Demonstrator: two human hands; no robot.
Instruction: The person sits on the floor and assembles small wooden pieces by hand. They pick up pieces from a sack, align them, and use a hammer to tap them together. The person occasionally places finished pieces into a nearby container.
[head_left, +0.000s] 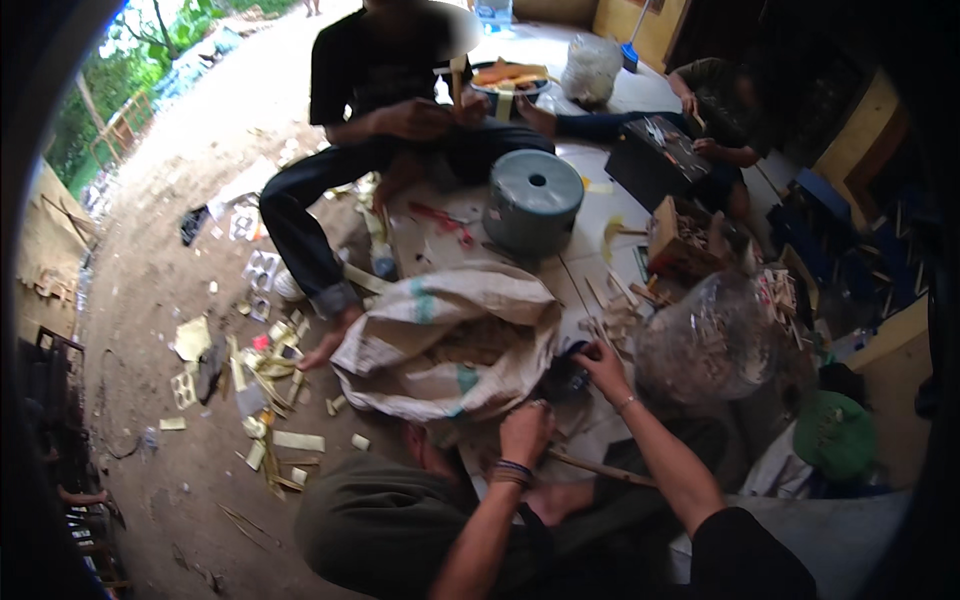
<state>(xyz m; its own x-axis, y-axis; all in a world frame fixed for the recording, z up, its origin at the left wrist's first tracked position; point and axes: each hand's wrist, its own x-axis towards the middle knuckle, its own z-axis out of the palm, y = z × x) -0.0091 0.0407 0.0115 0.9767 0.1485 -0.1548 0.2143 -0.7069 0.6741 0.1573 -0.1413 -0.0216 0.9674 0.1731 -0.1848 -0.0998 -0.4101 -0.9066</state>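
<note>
The right hand (602, 366) pinches a dark object (566, 380) beside the open sack (393, 350); the left hand (527, 432) is curled, whether around anything unclear

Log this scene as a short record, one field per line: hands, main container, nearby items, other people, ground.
Left hand: closed, near the sack's rim; contents hidden
Right hand: fingers at a dark item, kind unclear
Main container: open whitish sack with green stripes, small brownish pieces inside
Nearby: grey-green drum with a hole in its top; clear plastic bag
Others: one person opposite, another farther right
Ground: pale scraps on brown soil, left
</note>
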